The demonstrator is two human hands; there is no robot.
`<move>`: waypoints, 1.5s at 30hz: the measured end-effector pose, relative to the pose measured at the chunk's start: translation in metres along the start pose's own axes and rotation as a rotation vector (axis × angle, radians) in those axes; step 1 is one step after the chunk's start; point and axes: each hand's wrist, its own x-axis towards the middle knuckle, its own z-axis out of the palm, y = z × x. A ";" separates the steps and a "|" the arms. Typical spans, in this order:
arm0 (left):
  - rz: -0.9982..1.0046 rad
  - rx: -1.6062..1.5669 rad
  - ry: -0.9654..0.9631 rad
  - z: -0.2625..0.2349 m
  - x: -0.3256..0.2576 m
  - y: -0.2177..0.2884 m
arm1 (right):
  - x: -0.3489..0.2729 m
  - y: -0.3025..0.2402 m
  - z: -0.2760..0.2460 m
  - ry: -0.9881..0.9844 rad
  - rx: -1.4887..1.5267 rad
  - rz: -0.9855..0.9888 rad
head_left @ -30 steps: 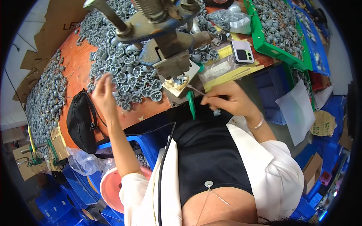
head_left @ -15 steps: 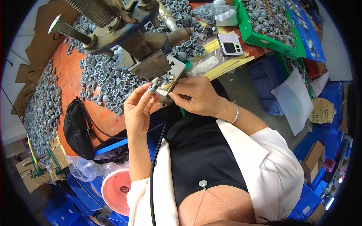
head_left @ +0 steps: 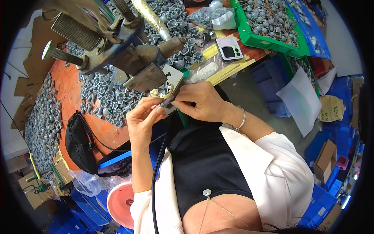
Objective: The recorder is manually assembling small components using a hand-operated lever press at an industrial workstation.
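My left hand (head_left: 144,115) is closed in a pinch on a small grey metal part (head_left: 165,103), mostly covered by the fingertips. Against its other side, my right hand (head_left: 201,100) is closed too, thumb and forefinger pressed together; what they grip is hidden. Both hands meet just in front of a bench press (head_left: 134,58) with thick threaded bolts. Directly beyond my fingers are the press's flat steel block (head_left: 145,78) and a pale fixture block (head_left: 175,78), with a yellowish piece (head_left: 163,91) beside it.
Grey cast parts (head_left: 111,91) lie heaped on the orange bench (head_left: 64,93). A phone (head_left: 229,49) rests near the bench edge, below a green crate (head_left: 269,43) of pinned parts. At left are a black pouch (head_left: 81,142) and a pink basin (head_left: 117,202). A dark cable (head_left: 157,175) hangs before me.
The left fingers have turned and closed further over the grey part. A thin pin seen in my right fingers is now hidden. The whole view has shifted slightly.
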 end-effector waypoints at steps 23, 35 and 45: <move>0.456 0.935 0.400 -0.030 -0.019 0.015 | -0.012 0.033 0.012 0.106 0.851 0.630; 0.214 0.831 0.144 0.012 -0.008 -0.014 | -0.006 0.022 0.033 -0.151 0.587 0.570; 0.207 0.858 0.284 0.017 0.014 -0.030 | -0.009 0.025 0.051 0.017 -0.314 0.254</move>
